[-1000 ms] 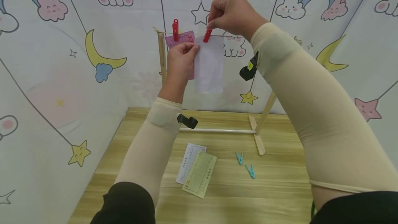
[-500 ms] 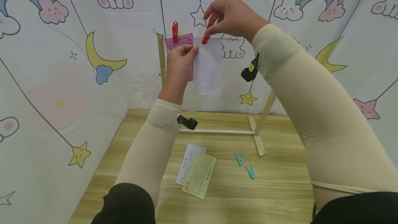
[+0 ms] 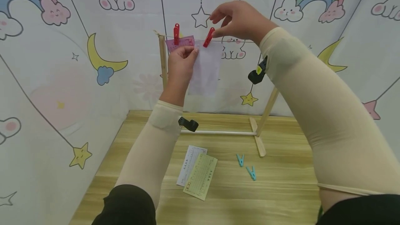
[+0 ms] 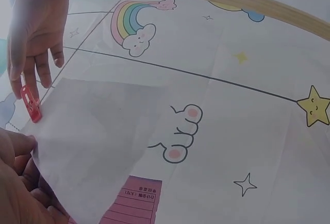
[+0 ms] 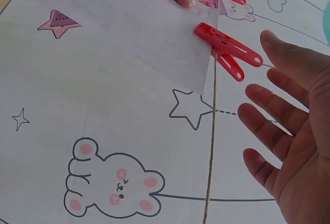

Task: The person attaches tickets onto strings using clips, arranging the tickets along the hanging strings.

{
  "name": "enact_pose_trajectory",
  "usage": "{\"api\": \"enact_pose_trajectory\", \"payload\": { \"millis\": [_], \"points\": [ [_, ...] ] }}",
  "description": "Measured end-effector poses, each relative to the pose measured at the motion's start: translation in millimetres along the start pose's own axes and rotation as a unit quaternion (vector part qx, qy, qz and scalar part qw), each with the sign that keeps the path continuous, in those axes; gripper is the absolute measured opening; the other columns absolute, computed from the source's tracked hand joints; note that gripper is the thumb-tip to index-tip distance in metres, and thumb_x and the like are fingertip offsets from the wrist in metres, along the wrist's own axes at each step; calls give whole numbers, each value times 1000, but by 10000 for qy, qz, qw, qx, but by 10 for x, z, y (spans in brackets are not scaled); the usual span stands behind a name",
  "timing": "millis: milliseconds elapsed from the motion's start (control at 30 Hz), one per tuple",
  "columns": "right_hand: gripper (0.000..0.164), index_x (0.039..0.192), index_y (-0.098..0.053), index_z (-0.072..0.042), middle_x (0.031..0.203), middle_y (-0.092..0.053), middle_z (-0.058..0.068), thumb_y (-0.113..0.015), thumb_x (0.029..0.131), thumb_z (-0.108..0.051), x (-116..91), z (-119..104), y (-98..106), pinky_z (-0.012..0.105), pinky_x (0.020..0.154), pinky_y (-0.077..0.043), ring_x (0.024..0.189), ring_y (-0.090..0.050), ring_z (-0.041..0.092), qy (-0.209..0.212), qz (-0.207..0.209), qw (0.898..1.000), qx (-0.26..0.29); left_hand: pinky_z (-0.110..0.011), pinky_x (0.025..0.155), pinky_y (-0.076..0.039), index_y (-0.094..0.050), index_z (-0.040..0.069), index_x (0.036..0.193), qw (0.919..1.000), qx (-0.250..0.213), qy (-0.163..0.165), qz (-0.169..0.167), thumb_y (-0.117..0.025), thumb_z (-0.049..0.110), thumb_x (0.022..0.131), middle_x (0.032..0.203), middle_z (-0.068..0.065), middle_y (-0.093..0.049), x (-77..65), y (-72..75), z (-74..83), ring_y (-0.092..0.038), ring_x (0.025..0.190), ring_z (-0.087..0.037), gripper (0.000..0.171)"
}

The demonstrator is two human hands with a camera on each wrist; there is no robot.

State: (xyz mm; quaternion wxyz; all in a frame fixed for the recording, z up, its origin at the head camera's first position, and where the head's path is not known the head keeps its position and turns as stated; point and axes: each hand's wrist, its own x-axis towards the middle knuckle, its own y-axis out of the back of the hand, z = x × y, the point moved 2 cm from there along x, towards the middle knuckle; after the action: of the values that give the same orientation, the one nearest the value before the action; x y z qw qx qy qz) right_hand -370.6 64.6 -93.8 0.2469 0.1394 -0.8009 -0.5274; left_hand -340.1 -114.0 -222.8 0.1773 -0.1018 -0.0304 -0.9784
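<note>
A thin white paper slip (image 3: 204, 70), faintly marked, perhaps with show-through print, hangs below the string (image 5: 210, 157); a red plastic clothespin (image 3: 208, 37) tilts across the string, clipping the slip's top edge.

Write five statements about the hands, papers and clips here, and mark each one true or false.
1. The left hand pinches the white sheet. True.
2. The right hand is clenched round the red clip on that sheet. False: its fingers are spread, and the right wrist view shows them apart from the clip.
3. Two blue clothespins lie on the table. True.
4. On the table, the white slip lies on top of the yellow-green slip. False: the yellow-green one overlaps the white one.
5. Another red clip is on the pink slip. True.
</note>
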Motion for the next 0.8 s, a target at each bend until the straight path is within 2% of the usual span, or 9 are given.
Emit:
{"api": "enact_pose_trajectory", "payload": {
  "millis": [267, 533, 667, 800],
  "points": [
    [58, 147, -58, -23, 145, -59, -2, -69, 97, -51, -181, 84, 37, 38, 108, -48, 132, -50, 19, 134, 157, 9993, -303, -21, 91, -54, -77, 17, 115, 9997, 158, -151, 82, -72, 29, 99, 114, 2, -70, -35, 11, -25, -60, 105, -14, 21],
    [49, 140, -63, -15, 144, -59, 5, -65, 101, -45, -607, 223, 54, 48, 117, -38, 136, -47, 28, 546, 583, 9952, -558, -26, 90, -57, -76, 16, 116, 9999, 75, -149, 17, -70, 27, 101, 112, -1, -70, -77, 69, -80, -64, 100, -16, 20],
    [41, 133, -67, -13, 138, -63, 7, -66, 102, -39, -898, 368, 36, 52, 111, -43, 131, -52, 29, 831, 857, 9914, -527, -27, 91, -57, -74, 17, 117, 9997, 152, -168, 14, -70, 30, 101, 113, -1, -69, -108, 122, -138, -64, 101, -17, 21],
    [32, 126, -70, -10, 126, -69, 7, -69, 101, -31, -1240, 539, -57, 50, 96, -49, 119, -58, 28, 1176, 1052, 9867, -381, -28, 88, -57, -73, 15, 116, 9991, 201, -376, -15, -69, 29, 102, 111, -3, -68, -179, 189, -258, -64, 100, -18, 21]
  ]
}}
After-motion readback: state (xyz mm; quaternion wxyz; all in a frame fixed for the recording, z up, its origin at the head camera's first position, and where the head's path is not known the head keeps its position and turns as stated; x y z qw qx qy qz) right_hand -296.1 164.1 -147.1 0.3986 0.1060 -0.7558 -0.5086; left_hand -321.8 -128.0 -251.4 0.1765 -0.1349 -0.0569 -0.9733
